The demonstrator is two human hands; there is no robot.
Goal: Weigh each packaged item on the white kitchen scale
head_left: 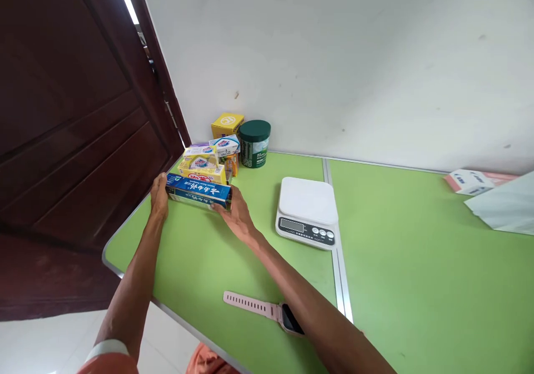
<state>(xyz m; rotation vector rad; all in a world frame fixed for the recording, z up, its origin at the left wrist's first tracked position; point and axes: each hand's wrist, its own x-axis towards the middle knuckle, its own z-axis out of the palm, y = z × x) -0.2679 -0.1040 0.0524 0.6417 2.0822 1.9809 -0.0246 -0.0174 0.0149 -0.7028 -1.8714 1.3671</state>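
Blue toothpaste boxes (197, 187), apparently two stacked, lie between my hands at the table's left side. My left hand (159, 197) is closed on their left end. At the right end, my right hand (237, 211) grips them with the thumb along the front. Directly behind stand yellow soap boxes (201, 169), partly hidden by the blue ones. A white soap box (225, 144) rests at the top of that pile, and an orange box (232, 165) shows beneath it. Whether the blue boxes touch the tabletop is hard to make out.
A green-lidded tub (255, 144) and a yellow carton (227, 123) stand by the wall. White kitchen scales (307, 212) sit mid-table beside a metal seam. A pink watch (258, 307) lies under my right forearm. A tissue pack (471, 182) is far right; a dark door (83, 112) borders the left.
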